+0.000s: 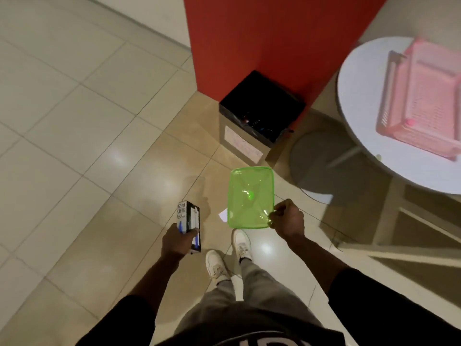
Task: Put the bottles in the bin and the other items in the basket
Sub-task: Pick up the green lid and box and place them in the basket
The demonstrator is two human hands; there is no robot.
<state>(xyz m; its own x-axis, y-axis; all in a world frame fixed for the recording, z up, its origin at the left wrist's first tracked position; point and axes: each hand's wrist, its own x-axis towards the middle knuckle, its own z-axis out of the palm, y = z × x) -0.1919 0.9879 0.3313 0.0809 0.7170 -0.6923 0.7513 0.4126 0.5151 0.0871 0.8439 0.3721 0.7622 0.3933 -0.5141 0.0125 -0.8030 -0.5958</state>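
Note:
My left hand (177, 242) grips a small black and white box (190, 222) with blue print, held low over the floor. My right hand (289, 219) pinches the near corner of a translucent green plastic container (250, 196), which hangs in the air in front of my feet. The bin (252, 136), a square box lined with a black bag, stands on the floor ahead against a red pillar. A pink plastic basket (424, 101) rests on the round white table (364, 101) at the right. It is blurred and looks empty.
A red pillar (269, 41) rises behind the bin. The table's round base (321, 163) sits on the floor right of the bin. A white scrap of paper (223, 214) lies on the tiles near my feet. Open tiled floor spreads to the left.

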